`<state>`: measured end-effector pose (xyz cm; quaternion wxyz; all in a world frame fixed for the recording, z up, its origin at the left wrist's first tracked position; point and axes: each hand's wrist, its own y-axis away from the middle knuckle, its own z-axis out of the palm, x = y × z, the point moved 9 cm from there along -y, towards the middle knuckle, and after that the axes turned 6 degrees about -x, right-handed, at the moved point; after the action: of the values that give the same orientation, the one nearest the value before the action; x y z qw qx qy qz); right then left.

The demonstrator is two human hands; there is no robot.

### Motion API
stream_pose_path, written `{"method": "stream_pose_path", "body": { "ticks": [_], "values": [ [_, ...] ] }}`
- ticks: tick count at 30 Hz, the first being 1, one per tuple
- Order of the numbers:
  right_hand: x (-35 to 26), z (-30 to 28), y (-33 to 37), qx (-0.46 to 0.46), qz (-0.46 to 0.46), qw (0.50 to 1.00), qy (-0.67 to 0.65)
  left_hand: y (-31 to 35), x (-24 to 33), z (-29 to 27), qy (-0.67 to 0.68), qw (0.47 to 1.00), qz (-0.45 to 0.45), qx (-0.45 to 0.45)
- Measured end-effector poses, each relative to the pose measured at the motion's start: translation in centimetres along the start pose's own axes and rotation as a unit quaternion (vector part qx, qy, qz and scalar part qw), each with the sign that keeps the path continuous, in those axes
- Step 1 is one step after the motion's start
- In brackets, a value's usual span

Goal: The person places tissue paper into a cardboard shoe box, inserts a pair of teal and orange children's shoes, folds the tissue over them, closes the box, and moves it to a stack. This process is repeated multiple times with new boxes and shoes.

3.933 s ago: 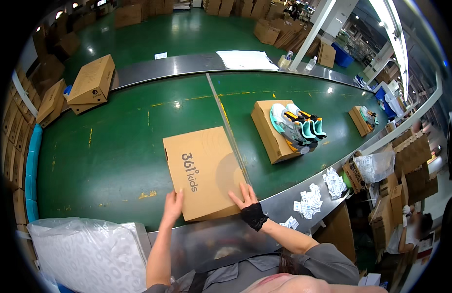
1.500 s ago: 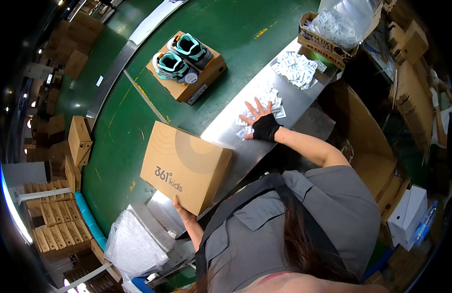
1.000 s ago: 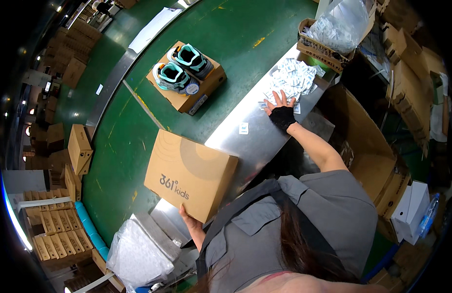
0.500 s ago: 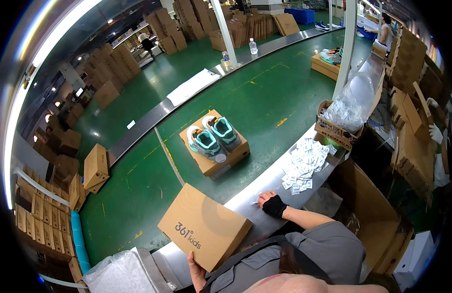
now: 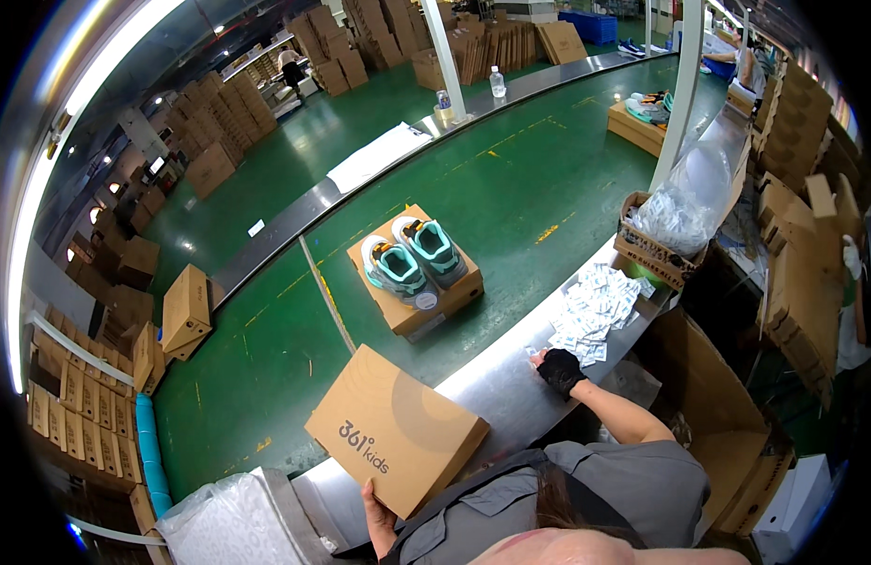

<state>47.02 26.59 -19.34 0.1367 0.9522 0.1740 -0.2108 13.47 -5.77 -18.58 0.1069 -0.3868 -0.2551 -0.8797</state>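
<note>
A closed brown cardboard shoebox [image 5: 398, 424] with dark print on its lid rests tilted at the near edge of the belt. My left hand [image 5: 379, 513] grips its near left edge, fingers on the lid side. My right hand [image 5: 560, 369], in a black fingerless glove, is on the metal ledge beside a heap of small white sachets [image 5: 596, 306]. Its fingers are curled, with a small white bit at the tips that looks like a sachet. Farther out, a pair of grey and turquoise sneakers [image 5: 414, 259] sits on another shoebox [image 5: 431, 315].
A carton with a clear plastic bag of sachets [image 5: 676, 221] stands right of the heap. Another shoebox with shoes [image 5: 638, 125] is on the green belt at far right. White paper [image 5: 379, 155] and a bottle [image 5: 497, 83] lie along the far rail. A plastic-wrapped bundle [image 5: 242, 527] sits at lower left.
My right hand has moved right and slightly away from me, closer to the sachet heap. My left hand stays on the shoebox, which has barely moved.
</note>
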Motion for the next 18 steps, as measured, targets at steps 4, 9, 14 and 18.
{"method": "stream_pose_path", "body": {
  "ticks": [4, 9, 14, 18],
  "values": [
    [0.8, -0.2, 0.3, 0.027, 0.007, 0.998, -0.062, -0.1, 0.0, -0.1, 0.005, 1.0, 0.001, 0.01],
    [-1.6, -2.0, 0.1, 0.01, -0.055, 0.984, -0.168, 0.0, -0.2, -0.6, -0.005, 1.0, 0.004, 0.02],
    [-7.5, -4.5, -2.3, 0.101, -0.252, 0.947, -0.173, -0.1, -1.5, -2.0, 0.024, 0.998, -0.018, 0.047],
    [-16.4, -11.8, -4.7, 0.255, -0.339, 0.894, -0.143, 0.3, -0.9, -1.9, 0.004, 0.999, -0.002, 0.054]
  ]
}}
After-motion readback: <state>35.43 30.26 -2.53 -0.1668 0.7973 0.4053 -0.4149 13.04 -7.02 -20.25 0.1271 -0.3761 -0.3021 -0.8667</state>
